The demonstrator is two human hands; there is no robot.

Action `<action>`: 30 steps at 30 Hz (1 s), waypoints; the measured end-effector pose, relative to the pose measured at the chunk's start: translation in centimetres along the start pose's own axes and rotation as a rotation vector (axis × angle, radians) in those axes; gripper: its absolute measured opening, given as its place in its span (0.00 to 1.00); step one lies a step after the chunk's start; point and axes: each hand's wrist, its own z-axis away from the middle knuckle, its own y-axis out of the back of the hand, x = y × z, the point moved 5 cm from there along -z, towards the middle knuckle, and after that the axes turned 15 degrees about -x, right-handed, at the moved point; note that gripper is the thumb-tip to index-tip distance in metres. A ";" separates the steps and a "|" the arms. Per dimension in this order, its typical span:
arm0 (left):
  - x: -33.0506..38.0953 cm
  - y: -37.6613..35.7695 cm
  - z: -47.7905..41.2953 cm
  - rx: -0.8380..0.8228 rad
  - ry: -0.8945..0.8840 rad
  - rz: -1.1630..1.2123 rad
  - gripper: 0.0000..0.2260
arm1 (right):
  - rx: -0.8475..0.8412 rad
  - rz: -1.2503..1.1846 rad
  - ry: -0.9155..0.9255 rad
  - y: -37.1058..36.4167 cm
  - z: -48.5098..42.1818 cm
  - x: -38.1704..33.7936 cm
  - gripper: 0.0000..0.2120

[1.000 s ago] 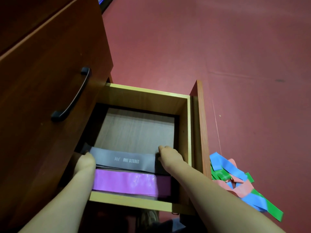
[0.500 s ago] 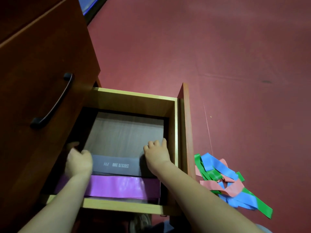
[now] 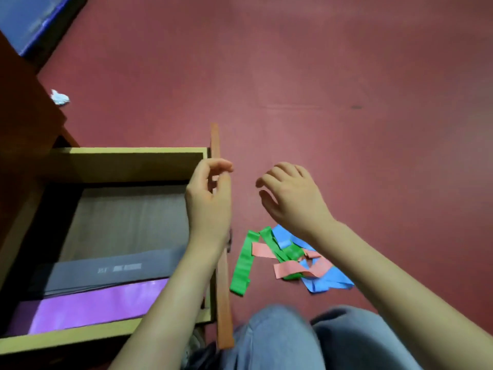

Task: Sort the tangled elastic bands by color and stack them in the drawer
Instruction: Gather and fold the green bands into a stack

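Hands (image 3: pixel 208 201) (image 3: pixel 293 196) hover empty between drawer (image 3: pixel 128 164) and tangled bands (image 3: pixel 290 260).

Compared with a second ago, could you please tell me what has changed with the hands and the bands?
Both hands have left the drawer and let go of the grey band. The left hand is raised by the drawer front; the right hand has swung out over the tangled bands on the floor, empty. The grey band and purple band lie as before.
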 end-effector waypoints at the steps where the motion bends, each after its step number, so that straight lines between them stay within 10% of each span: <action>1: 0.2 -2.1 0.0 -0.044 -0.001 0.021 0.14 | -0.041 -0.038 -0.063 -0.4 1.1 2.3 0.14; 15: -15.5 -20.5 1.4 -0.342 0.600 0.137 0.12 | -0.385 -0.489 -0.514 -16.5 9.5 18.2 0.11; 30: -39.7 -15.7 5.9 -0.264 0.981 -0.417 0.09 | -0.550 -0.740 -0.479 -36.0 7.1 18.8 0.10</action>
